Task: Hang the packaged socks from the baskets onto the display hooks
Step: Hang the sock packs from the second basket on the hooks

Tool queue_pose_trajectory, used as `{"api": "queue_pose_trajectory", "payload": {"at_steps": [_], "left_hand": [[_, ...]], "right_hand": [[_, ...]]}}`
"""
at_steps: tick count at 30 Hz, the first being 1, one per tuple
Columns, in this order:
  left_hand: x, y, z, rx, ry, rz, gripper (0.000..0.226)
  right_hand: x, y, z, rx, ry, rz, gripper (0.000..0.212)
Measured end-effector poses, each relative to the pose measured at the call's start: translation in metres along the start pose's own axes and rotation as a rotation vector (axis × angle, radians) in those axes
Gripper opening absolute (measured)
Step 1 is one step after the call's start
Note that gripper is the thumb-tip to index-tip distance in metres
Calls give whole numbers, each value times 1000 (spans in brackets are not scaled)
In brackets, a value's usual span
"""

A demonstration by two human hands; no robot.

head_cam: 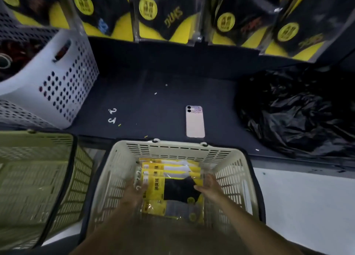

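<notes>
A cream basket (184, 149) stands at the near edge of the dark counter (153, 78), and everything here is placed from it. Inside it lie the sock packs (172, 168), yellow-headed and laid flat in an overlapping stack, those toward the basket's far wall showing white socks. On top of the stack, about mid-basket, lies the black-sock pack (178, 189), its white plastic hangers (138, 178) pointing toward the basket's left wall.

Both bare arms reach down into the basket from its near side. The left grip (134, 193) is at the hanger end of the black-sock pack, touching it. Blur hides the fingers, so I cannot tell whether it is spread or closed on the pack. The right grip (209, 185) is at the pack's opposite edge, thumb lying over the top face and fingers running down the side, pinching that edge.

Just beyond the basket's far rim a pink phone (195, 122) lies face down on the counter. Beyond and left of the rim lie two loose white hooks (112, 115). A green basket (38, 139) stands just beside the cream basket's left wall, and a white perforated basket (63, 78) sits farther back on that side. Beyond the right wall lies a crumpled black plastic bag (297, 110). Farthest from the basket, hung packs (148, 14) in black and yellow form a row.
</notes>
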State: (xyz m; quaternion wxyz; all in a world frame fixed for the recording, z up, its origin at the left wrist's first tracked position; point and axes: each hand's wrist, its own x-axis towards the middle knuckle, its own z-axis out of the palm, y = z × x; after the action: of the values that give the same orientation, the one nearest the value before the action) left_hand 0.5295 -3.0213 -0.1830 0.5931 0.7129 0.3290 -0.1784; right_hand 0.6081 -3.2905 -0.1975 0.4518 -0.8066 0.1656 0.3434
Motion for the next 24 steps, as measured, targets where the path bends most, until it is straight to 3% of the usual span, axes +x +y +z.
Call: {"api": "queue_pose_trajectory", "payload": {"at_steps": [5, 9, 12, 17, 21, 24], "left_hand": [[24, -8, 5, 28, -59, 74, 28], [45, -13, 7, 51, -37, 34, 67], [53, -17, 8, 78, -33, 27, 77], [64, -26, 9, 77, -45, 18, 93], [59, -22, 8, 25, -51, 21, 82], [49, -22, 9, 0, -52, -6, 72]], "right_hand": [[36, 6, 11, -59, 28, -91, 81], [48, 12, 19, -55, 28, -94, 90], [51, 17, 21, -124, -16, -104, 91], [49, 17, 17, -118, -9, -92, 75], [35, 7, 6, 69, -60, -85, 50], [23, 0, -5, 202, -129, -10, 44]]}}
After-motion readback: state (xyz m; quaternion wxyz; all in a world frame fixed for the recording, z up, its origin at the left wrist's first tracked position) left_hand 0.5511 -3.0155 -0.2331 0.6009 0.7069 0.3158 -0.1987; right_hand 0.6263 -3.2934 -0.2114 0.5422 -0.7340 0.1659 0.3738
